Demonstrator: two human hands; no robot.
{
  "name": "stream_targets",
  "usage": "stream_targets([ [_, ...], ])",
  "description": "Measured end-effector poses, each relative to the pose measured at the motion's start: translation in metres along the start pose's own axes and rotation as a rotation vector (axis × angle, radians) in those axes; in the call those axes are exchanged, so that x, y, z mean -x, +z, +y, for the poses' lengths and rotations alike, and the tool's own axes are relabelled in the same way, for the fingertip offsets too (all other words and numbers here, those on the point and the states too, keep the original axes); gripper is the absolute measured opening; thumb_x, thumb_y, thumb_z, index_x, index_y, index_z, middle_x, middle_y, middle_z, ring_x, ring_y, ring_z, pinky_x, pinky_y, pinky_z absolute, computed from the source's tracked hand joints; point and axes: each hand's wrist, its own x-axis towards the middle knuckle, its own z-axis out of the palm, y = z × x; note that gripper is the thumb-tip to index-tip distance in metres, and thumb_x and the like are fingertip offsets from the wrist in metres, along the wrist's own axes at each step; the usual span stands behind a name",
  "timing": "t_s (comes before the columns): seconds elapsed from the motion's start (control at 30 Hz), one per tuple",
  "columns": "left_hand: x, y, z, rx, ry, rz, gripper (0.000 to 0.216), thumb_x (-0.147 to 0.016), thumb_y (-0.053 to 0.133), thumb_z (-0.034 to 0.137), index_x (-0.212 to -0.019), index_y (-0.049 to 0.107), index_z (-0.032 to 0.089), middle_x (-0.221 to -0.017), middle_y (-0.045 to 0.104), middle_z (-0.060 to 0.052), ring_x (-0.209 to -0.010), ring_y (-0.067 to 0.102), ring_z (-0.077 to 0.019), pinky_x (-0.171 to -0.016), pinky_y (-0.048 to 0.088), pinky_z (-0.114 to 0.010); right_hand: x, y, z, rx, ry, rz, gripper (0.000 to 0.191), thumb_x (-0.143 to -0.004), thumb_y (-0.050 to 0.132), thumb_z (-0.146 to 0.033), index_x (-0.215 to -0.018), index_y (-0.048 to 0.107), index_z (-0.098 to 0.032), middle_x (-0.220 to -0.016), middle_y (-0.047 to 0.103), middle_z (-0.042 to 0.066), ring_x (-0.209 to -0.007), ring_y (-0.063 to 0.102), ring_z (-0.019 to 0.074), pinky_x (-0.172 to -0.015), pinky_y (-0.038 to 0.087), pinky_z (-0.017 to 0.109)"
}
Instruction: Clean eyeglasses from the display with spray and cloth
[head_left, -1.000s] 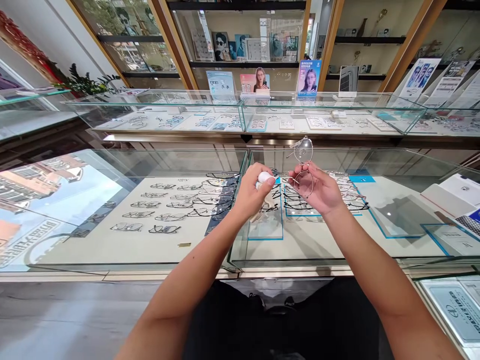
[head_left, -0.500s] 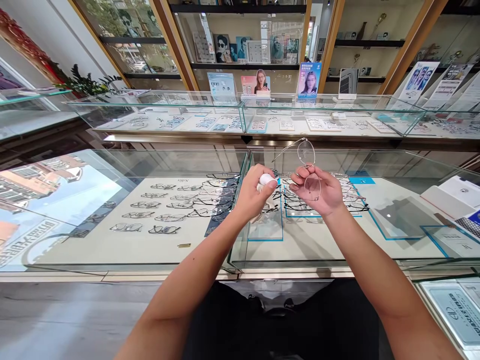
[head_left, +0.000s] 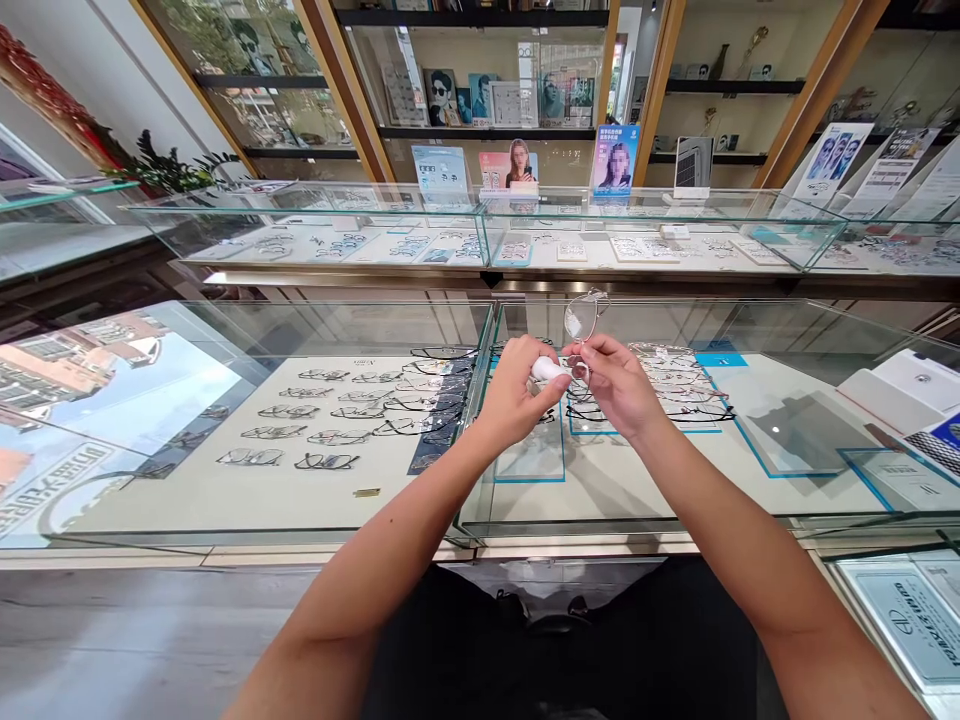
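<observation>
My right hand (head_left: 616, 385) pinches a thin metal pair of glasses (head_left: 580, 318), one round lens sticking up above the fingers. My left hand (head_left: 516, 392) is closed on a small white object (head_left: 549, 369), perhaps a cloth or small bottle, and its tip touches the glasses by my right fingertips. Both hands hover over the top of a glass display counter (head_left: 480, 520). Rows of spectacle frames (head_left: 337, 410) lie inside the counter below the hands.
A second glass counter (head_left: 480, 235) with more frames runs across behind. Wall shelves (head_left: 480, 130) with posters and displays stand at the back. A potted plant (head_left: 169, 165) is at far left. White boxes and cards (head_left: 915, 390) lie at right on the counter.
My right hand has brought the glasses left and turned them, meeting my left hand. The white object now touches the glasses; before the hands were apart.
</observation>
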Motion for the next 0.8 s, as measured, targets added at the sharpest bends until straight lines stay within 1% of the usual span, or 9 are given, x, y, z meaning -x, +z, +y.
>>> stream_targets([
  [0.17, -0.005, -0.007, -0.012, 0.079, -0.028, 0.063, 0.053, -0.104, 0.047, 0.076, -0.101, 0.062, 0.025, -0.1, 0.066, -0.007, -0.097, 0.059, -0.0268, -0.09, 0.046, -0.041, 0.0, -0.001, 0.0, -0.097, 0.053, 0.004, 0.033, -0.07, 0.104, -0.048, -0.08, 0.08, -0.027, -0.096, 0.082, 0.0, -0.089, 0.07, 0.0152, -0.078, 0.054, 0.027],
  [0.3, -0.023, -0.043, -0.054, 0.094, -0.214, 0.368, 0.052, -0.103, 0.05, 0.075, -0.099, 0.06, 0.024, -0.096, 0.063, -0.004, -0.091, 0.058, -0.0239, -0.083, 0.046, -0.037, -0.004, -0.01, -0.004, -0.171, 0.08, 0.042, 0.032, -0.072, 0.103, -0.044, -0.086, 0.08, -0.026, -0.102, 0.083, 0.0, -0.088, 0.07, 0.0132, -0.075, 0.057, 0.025],
  [0.37, -0.031, -0.072, -0.082, 0.024, -0.386, 0.559, 0.034, -0.103, 0.063, 0.057, -0.102, 0.06, 0.023, -0.095, 0.061, -0.001, -0.09, 0.057, -0.0215, -0.084, 0.045, -0.035, -0.006, -0.015, -0.005, -0.192, 0.075, 0.055, 0.032, -0.074, 0.102, -0.044, -0.09, 0.08, -0.026, -0.104, 0.082, 0.0, -0.089, 0.071, 0.0128, -0.075, 0.058, 0.025],
  [0.43, -0.034, -0.102, -0.11, -0.025, -0.526, 0.699, 0.014, -0.102, 0.066, 0.031, -0.111, 0.058, 0.022, -0.096, 0.059, 0.0, -0.09, 0.054, -0.0195, -0.089, 0.043, -0.035, -0.008, -0.019, -0.007, -0.197, 0.066, 0.063, 0.031, -0.077, 0.099, -0.045, -0.092, 0.08, -0.026, -0.106, 0.082, 0.0, -0.088, 0.071, 0.0131, -0.076, 0.059, 0.026],
  [0.5, -0.031, -0.13, -0.134, -0.07, -0.659, 0.834, 0.022, -0.1, 0.062, 0.01, -0.119, 0.055, 0.018, -0.102, 0.058, 0.0, -0.095, 0.051, -0.017, -0.095, 0.042, -0.036, -0.009, -0.021, -0.01, -0.191, 0.054, 0.068, 0.028, -0.079, 0.097, -0.045, -0.093, 0.079, -0.027, -0.106, 0.082, 0.0, -0.088, 0.071, 0.0136, -0.076, 0.059, 0.027],
  [0.57, -0.022, -0.15, -0.154, -0.101, -0.767, 0.922, 0.033, -0.099, 0.061, 0.0, -0.128, 0.052, 0.014, -0.113, 0.059, -0.002, -0.1, 0.053, -0.0148, -0.101, 0.045, -0.036, -0.01, -0.023, -0.013, -0.192, 0.042, 0.068, 0.027, -0.08, 0.097, -0.044, -0.093, 0.079, -0.028, -0.107, 0.082, -0.001, -0.088, 0.071, 0.0137, -0.076, 0.059, 0.028],
  [0.67, -0.006, -0.165, -0.175, -0.104, -0.929, 0.957, 0.035, -0.105, 0.069, 0.015, -0.137, 0.059, 0.012, -0.13, 0.065, -0.009, -0.11, 0.064, -0.0192, -0.102, 0.056, -0.042, -0.01, -0.024, -0.018, -0.214, 0.042, 0.065, 0.028, -0.078, 0.099, -0.043, -0.092, 0.079, -0.028, -0.106, 0.081, -0.001, -0.088, 0.071, 0.0131, -0.075, 0.059, 0.026],
  [0.73, 0.003, -0.168, -0.184, -0.095, -1.009, 0.938, 0.041, -0.106, 0.073, 0.034, -0.142, 0.064, 0.016, -0.14, 0.067, -0.013, -0.119, 0.07, -0.0256, -0.102, 0.062, -0.048, -0.011, -0.025, -0.02, -0.232, 0.049, 0.066, 0.029, -0.077, 0.1, -0.042, -0.091, 0.079, -0.028, -0.105, 0.081, -0.002, -0.088, 0.071, 0.0125, -0.074, 0.059, 0.025],
  [0.8, 0.008, -0.168, -0.189, -0.096, -1.041, 0.893, 0.046, -0.107, 0.073, 0.042, -0.145, 0.065, 0.018, -0.145, 0.067, -0.014, -0.123, 0.071, -0.0282, -0.103, 0.064, -0.052, -0.011, -0.025, -0.021, -0.237, 0.054, 0.066, 0.028, -0.077, 0.099, -0.041, -0.09, 0.079, -0.027, -0.105, 0.081, -0.002, -0.088, 0.071, 0.0124, -0.074, 0.059, 0.025],
])
